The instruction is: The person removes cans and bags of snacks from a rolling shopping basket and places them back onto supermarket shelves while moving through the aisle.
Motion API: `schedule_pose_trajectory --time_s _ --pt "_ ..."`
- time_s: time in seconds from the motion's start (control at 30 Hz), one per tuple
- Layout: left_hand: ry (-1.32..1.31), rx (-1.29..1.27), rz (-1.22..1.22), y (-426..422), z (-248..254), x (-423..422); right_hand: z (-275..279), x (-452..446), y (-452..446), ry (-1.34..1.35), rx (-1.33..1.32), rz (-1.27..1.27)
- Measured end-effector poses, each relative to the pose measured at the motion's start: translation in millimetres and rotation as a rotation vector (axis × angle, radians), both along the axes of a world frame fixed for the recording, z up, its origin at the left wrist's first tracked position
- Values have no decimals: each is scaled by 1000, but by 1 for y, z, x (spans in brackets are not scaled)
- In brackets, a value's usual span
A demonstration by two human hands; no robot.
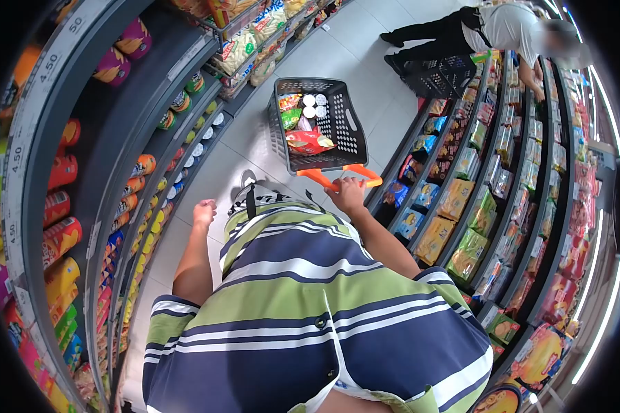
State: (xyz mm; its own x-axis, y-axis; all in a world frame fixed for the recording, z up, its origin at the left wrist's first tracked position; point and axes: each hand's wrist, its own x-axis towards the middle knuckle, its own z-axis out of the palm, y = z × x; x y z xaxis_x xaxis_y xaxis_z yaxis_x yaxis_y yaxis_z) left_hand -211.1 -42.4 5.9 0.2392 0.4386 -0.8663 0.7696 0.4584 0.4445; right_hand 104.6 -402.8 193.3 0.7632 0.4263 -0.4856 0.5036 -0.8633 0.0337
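My right hand (pixel 348 195) is wrapped around the orange handle (pixel 317 176) of a dark grey shopping basket (pixel 357 127) in front of me. Inside the basket lie a red packet (pixel 308 142), a green packet (pixel 291 118) and several containers with white tops (pixel 315 106). My left hand (pixel 204 211) hangs at my side with its fingers curled in, and nothing shows in it. It is nearest to the lower part of the left shelf, apart from the goods there.
Canister-filled shelves (pixel 107 172) curve along my left, with bagged snacks (pixel 244 48) further on. Packaged goods fill the right shelves (pixel 475 199). Ahead on the right, a person in a white top (pixel 506 31) leans towards the shelf, beside another dark basket (pixel 444 76). Tiled floor (pixel 334 55) runs between.
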Motion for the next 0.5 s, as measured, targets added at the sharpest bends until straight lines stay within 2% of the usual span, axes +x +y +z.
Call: schedule_pose_trajectory --time_s 0.23,0.5 --pt "78 -32 105 -24 14 -39 -8 15 5 155 17 69" --pt "123 -38 182 -57 23 -49 -13 38 6 207 73 270"
